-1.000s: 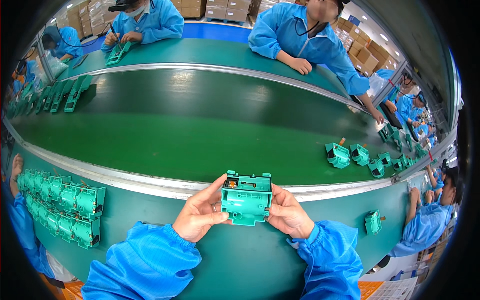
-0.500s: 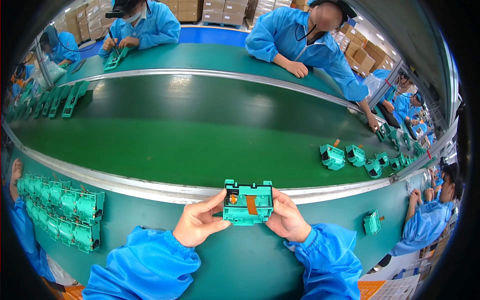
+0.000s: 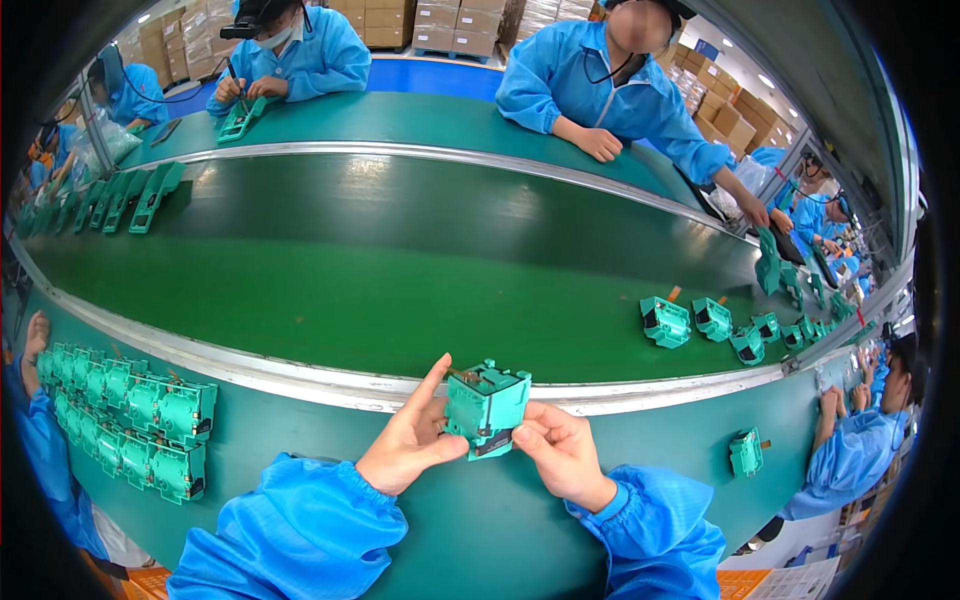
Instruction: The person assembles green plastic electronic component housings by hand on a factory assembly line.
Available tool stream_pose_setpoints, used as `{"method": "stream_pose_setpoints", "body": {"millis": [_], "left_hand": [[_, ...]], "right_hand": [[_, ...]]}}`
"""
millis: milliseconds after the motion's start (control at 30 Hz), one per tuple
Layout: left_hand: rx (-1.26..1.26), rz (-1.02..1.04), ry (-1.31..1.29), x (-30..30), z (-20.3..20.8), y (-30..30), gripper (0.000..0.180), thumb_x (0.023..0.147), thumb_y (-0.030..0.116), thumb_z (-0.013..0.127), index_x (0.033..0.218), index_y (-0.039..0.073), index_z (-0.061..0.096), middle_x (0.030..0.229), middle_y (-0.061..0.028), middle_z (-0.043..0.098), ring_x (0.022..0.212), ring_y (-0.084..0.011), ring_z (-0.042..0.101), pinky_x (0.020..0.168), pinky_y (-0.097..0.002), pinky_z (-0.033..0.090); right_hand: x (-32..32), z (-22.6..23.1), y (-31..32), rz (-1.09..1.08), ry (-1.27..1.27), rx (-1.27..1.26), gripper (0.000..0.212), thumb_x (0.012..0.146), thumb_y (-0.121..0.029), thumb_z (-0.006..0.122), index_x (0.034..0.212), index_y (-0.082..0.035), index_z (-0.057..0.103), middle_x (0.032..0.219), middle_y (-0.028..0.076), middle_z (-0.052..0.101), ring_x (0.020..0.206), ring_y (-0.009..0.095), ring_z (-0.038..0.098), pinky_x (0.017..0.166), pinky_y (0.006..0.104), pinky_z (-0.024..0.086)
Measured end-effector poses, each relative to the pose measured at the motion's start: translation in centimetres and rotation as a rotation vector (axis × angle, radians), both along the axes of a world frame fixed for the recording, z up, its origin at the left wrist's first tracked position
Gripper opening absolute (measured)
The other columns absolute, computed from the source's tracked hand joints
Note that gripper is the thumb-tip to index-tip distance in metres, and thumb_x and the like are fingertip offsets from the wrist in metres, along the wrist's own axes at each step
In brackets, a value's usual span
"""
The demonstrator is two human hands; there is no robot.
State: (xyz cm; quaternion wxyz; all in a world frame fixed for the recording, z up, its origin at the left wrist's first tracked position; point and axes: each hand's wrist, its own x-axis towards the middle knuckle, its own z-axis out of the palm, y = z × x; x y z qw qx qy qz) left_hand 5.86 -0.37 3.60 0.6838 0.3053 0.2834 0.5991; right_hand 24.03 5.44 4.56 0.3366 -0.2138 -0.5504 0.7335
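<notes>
A boxy green plastic housing (image 3: 487,405) is held between my hands just in front of the near metal rail. It is tilted, with a side wall and a dark patch low on that side turned toward me. My left hand (image 3: 408,440) grips its left side, thumb against the lower wall and index finger stretched up past the edge. Fingers and thumb of my right hand (image 3: 565,452) pinch its lower right corner. Both forearms wear blue sleeves. The inside of the housing is mostly hidden at this angle.
Two rows of similar green housings (image 3: 140,405) stand at left; a single housing (image 3: 746,453) sits at right. Beyond the metal rail (image 3: 330,388), a green belt (image 3: 380,270) carries more housings (image 3: 665,322) and long green parts (image 3: 155,198). Co-workers in blue sit around.
My hands have turned the housing from its open face to a side wall; my left index finger now points up. Across the belt, a co-worker's hand has lifted a green part at right.
</notes>
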Motion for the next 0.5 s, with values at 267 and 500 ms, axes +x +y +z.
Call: {"method": "stream_pose_setpoints", "body": {"millis": [267,500], "left_hand": [[-0.064,0.008,-0.109,-0.1,-0.5,-0.4,0.071,0.076,0.022,0.06,0.134,0.005,0.023,0.122,-0.0152,0.043,0.112,-0.0268,0.044,0.092,-0.0384,0.038],[-0.079,-0.269,-0.668,-0.5,-1.6,-0.2,0.074,0.074,0.048,0.053,0.128,0.003,0.033,0.123,-0.0208,0.042,0.104,-0.0397,0.049,0.088,-0.0503,0.04]], "right_hand": [[0.0,1.4,-1.1,-0.126,-0.122,0.306,0.025,0.086,-0.004,0.05,0.109,0.006,0.049,0.096,0.012,0.06,0.089,0.015,0.057,0.077,0.0264,0.046],[0.1,-0.3,-0.2,-0.346,-0.045,0.355,0.013,0.083,0.001,0.052,0.095,0.004,0.053,0.088,0.01,0.058,0.082,0.015,0.057,0.074,0.0263,0.046]]}}
